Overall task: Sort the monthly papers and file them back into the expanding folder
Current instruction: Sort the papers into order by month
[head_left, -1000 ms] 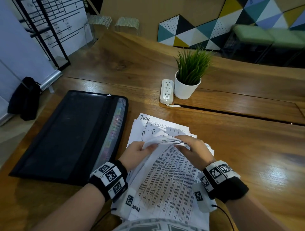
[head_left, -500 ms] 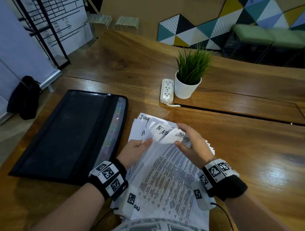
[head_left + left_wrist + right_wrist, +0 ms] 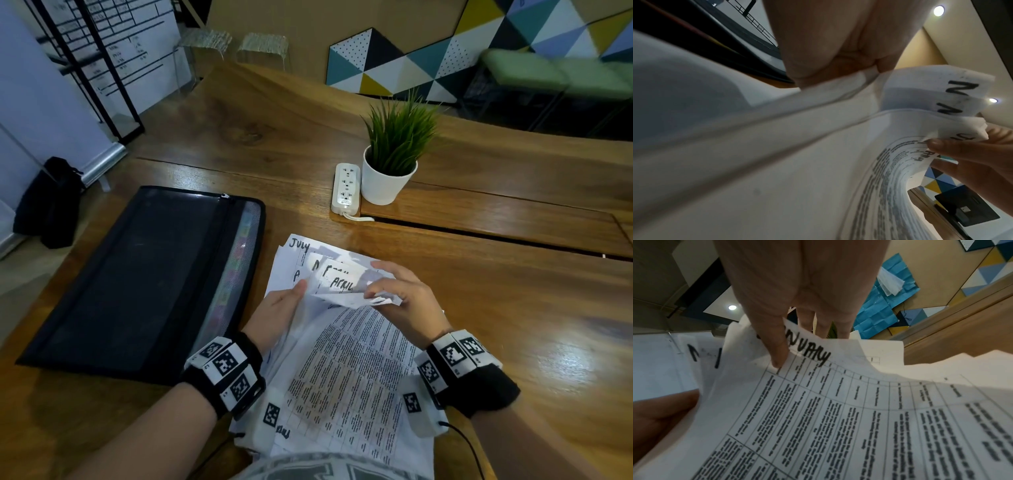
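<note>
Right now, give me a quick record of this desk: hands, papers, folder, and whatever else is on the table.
left hand: holds the left edge of the paper stack
right hand: pinches curled-back top corners of sheets
papers: loose stack on the table, handwritten month labels at the tops; July, April and January readable
expanding folder: black, flat on the table, left of the papers
potted plant: white pot, beyond the papers
power strip: white, beside the pot

Head downward; wrists close, papers (image 3: 346, 373) shared.
</note>
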`<state>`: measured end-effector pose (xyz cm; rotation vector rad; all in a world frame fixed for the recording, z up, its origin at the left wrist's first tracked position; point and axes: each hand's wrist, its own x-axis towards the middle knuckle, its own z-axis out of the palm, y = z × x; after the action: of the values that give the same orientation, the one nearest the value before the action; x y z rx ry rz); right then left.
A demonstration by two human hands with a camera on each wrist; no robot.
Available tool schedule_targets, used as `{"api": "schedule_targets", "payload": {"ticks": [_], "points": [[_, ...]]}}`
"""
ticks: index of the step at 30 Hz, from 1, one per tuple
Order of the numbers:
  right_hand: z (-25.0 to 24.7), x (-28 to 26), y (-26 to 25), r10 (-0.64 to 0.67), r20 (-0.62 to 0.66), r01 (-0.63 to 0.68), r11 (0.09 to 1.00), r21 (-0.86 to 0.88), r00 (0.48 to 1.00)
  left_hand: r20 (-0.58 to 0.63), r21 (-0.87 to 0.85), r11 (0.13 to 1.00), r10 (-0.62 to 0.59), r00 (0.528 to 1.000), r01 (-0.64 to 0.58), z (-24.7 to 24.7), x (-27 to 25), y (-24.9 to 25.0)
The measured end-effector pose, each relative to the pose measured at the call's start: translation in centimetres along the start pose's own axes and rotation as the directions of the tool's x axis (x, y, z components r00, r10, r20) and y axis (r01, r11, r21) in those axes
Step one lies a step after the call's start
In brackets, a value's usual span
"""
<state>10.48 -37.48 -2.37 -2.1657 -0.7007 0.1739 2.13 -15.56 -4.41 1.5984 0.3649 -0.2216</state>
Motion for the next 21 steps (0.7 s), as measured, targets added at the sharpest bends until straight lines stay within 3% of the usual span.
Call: {"api": "schedule_targets", "payload": {"ticks": [5, 12, 17, 21], "points": [[0.12, -0.28, 0.23, -0.015, 0.032, 0.016, 1.000, -0.015, 0.999, -0.002, -0.099, 0.995, -0.010, 1.000, 0.010, -0.07, 0.20, -0.03], [0.34, -0.31, 0.40, -0.040, 0.016, 0.041, 0.997, -0.063, 0.999, -0.017, -0.086, 0.996, 0.000, 1.000, -0.002, -0.07, -0.34, 0.36], [0.05, -0.12, 0.76, 0.026, 0.132, -0.015, 0.997, -0.079, 0.991, 0.005, -0.146, 0.989, -0.012, 1.000, 0.013, -0.05, -0.75, 0.71], [0.09, -0.16, 0.78, 0.006, 0.137, 0.005, 0.997, -0.080, 0.991, -0.001, -0.167, 0.985, -0.041, 0.999, 0.040, -0.10, -0.71, 0.70]]}}
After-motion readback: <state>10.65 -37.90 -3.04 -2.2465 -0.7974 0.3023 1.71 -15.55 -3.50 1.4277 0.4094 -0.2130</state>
